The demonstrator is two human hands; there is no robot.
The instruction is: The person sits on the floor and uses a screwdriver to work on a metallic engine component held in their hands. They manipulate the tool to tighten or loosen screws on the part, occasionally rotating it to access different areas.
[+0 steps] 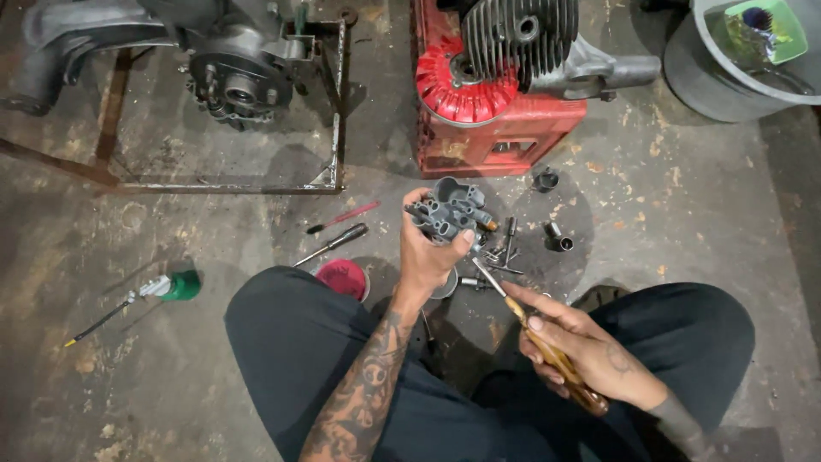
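My left hand (pixel 432 252) holds a grey metal carburettor body (pixel 451 210) up above the floor, fingers wrapped around its lower side. My right hand (pixel 581 346) grips a screwdriver with an amber wooden-looking handle (pixel 547 351). Its thin shaft (pixel 489 278) points up and left, with the tip just under the carburettor. I sit on the concrete floor with my knees in dark trousers on both sides of my hands.
Small metal parts (pixel 505 252) and two cylindrical pieces (pixel 558 238) lie beyond my hands. Two screwdrivers (pixel 338 231), a red lid (pixel 344 278) and a green spray can (pixel 175 287) lie to the left. A red crate with an engine (pixel 500 94), a metal frame (pixel 338 128) and a grey bucket (pixel 727 77) stand farther off.
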